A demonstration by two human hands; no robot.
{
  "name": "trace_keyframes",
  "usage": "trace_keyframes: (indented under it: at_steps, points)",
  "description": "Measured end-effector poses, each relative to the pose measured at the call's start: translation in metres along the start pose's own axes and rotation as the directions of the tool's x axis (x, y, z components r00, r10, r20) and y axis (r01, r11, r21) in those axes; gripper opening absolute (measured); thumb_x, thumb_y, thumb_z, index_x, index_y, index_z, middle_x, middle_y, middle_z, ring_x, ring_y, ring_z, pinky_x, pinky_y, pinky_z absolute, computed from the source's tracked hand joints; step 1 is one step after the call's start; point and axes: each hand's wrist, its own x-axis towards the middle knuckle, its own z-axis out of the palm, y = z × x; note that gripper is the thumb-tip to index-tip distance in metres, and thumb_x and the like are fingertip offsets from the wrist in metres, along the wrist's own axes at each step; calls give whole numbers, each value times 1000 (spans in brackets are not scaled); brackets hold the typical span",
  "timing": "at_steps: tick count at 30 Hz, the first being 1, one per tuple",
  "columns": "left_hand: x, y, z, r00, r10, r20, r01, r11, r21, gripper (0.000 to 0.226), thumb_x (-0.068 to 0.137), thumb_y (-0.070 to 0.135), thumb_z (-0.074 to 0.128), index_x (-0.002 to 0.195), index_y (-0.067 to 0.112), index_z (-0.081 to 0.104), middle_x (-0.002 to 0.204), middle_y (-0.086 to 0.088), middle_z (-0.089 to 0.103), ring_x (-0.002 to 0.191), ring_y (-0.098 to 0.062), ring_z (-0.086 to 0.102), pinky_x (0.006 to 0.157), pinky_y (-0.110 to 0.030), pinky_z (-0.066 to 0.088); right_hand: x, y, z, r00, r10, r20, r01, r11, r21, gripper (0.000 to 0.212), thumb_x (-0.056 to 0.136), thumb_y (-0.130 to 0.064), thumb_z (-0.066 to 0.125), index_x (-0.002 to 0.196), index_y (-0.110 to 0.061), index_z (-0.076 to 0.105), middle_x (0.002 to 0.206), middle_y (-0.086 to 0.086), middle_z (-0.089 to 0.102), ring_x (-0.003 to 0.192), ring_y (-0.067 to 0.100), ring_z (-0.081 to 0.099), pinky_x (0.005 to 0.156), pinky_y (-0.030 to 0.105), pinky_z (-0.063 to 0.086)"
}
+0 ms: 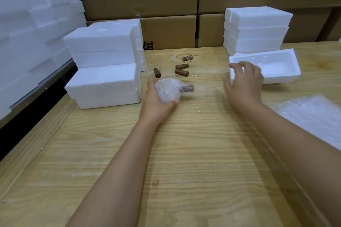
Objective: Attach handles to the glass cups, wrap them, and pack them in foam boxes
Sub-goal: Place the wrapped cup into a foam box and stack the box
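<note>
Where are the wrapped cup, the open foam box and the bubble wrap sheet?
wrapped cup (167, 90), head view, on its bubble-wrapped body.
open foam box (280, 78), head view, on its front wall.
bubble wrap sheet (310, 114), head view, on its middle.

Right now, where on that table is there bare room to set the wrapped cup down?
Bare wood spreads across the near table, between the closed foam boxes and the bubble wrap sheets. Crowded: glass cups and brown handles behind the wrapped cup.
</note>
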Motion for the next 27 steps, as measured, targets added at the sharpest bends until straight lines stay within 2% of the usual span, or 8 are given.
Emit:
trace_keyframes:
  at_steps: [2,5,11,13,16,20,24,27]
  points:
    - [-2,1,2,999,52,15,-53,998,38,124,68,31,86,152,34,-5,156,4,22,142,-14,23,106,-23,18,4,23,-3,997,-4,74,19,979,-203,45,90,-15,54,134,-13,48,146,12,31,136,34,19,111,42,10]
    - [-9,3,4,990,135,41,-139,986,95,122,71,45,80,149,41,-14,158,5,15,141,-6,16,106,-23,13,9,38,-2,986,-26,165,81,938,-336,45,90,-12,51,135,-14,48,147,13,29,137,34,17,111,43,9]
    - [-13,7,3,967,218,-134,-204,972,112,88,91,46,58,154,25,-1,160,1,8,147,-16,5,119,-39,12,20,42,-6,967,-154,204,235,853,-467,42,83,2,50,122,-13,55,120,11,52,118,31,41,110,41,8]
    - [-15,12,2,944,275,-184,-261,960,99,71,96,36,54,152,18,15,158,-2,19,147,-18,10,119,-37,14,18,35,-11,957,-210,199,279,852,-442,44,79,5,53,119,-14,56,113,9,53,111,29,45,110,42,6]
    - [-18,20,0,832,498,-243,-489,866,101,45,97,19,50,139,4,42,141,-11,45,136,-24,37,114,-36,29,3,10,-18,940,-294,176,338,876,-344,49,77,7,54,120,-16,59,112,9,54,109,29,47,109,41,4]
    - [-25,31,3,748,629,-212,-637,770,39,40,95,20,45,130,2,50,125,-5,54,120,-15,49,105,-33,40,-44,-31,-26,903,-425,63,429,895,-122,44,73,7,60,111,-14,67,98,9,59,97,32,55,106,43,11]
    - [-29,35,1,756,631,-175,-647,761,-46,38,92,25,48,124,6,57,123,-1,58,117,-17,54,98,-36,46,-87,-59,-38,814,-577,-64,578,816,-6,36,66,-2,58,98,-11,71,81,7,60,76,30,59,94,42,28]
    - [-31,34,-4,838,513,-187,-543,819,-185,30,87,27,53,107,10,66,104,0,67,100,-17,63,86,-32,51,-106,-69,-47,789,-610,-67,614,787,64,31,70,-8,57,97,-9,71,79,7,60,70,29,56,76,39,40]
